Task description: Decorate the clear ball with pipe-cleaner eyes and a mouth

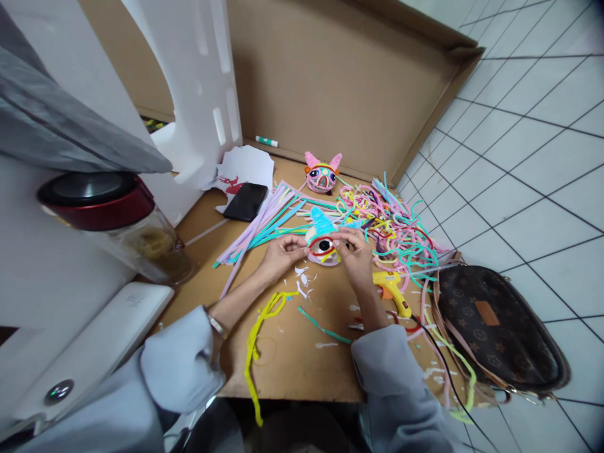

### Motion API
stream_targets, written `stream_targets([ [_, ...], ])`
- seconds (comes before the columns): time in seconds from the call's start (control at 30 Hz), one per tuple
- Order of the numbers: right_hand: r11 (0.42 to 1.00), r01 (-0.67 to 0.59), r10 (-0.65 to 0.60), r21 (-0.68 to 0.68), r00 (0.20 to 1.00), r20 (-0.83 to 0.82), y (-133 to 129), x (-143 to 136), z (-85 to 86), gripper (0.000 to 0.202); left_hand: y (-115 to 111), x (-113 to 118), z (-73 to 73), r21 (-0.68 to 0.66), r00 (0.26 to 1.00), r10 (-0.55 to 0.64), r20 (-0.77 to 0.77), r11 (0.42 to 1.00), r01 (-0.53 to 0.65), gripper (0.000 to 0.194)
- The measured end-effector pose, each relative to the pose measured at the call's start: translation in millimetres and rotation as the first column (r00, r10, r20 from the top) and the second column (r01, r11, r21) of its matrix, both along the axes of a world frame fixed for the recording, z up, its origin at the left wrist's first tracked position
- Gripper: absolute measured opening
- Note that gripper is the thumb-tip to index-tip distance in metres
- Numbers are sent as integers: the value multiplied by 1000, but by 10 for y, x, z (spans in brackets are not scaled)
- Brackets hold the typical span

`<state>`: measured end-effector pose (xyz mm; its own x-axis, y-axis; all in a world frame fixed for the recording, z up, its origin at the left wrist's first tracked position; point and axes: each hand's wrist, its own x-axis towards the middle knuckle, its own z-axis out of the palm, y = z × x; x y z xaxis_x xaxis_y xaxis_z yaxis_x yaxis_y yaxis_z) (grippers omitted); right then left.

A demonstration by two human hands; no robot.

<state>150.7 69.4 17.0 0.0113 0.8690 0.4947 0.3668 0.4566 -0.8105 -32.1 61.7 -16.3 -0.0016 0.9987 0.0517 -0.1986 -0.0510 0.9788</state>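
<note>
Between both hands is a pipe-cleaner animal head (323, 257), with a blue ear and a large black-and-white eye ringed in red. My left hand (285, 253) pinches its left edge. Fingers of my right hand (353, 250) close on its right side, covering part of it. Yellow pipe cleaners (255, 340) and a short teal pipe cleaner (323, 325) lie on the cardboard nearer me. To the right of my right hand is a yellow hot glue gun (394, 291). Behind the held piece sits a similar pink-eared head (321, 177).
Straight pipe cleaners (264, 226) spread left of a tangled pile (401, 233). A black phone (246, 202) lies near torn white paper (252, 162) and a green marker (267, 141). A brown handbag (500, 327) is at right, a red-lidded jar (127, 220) at left. Cardboard (340, 82) stands behind.
</note>
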Motion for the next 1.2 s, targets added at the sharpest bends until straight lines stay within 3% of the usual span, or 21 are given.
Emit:
stream_targets([
  [0.57,1000,-14,14,-1,1000,-13,15,12,-36,12,15,27,-25,-26,995,22,95,999,-20,41],
  [1.2,999,-20,20,41,1000,2,-15,-11,-6,15,11,21,-16,-20,996,16,93,1000,-14,41],
])
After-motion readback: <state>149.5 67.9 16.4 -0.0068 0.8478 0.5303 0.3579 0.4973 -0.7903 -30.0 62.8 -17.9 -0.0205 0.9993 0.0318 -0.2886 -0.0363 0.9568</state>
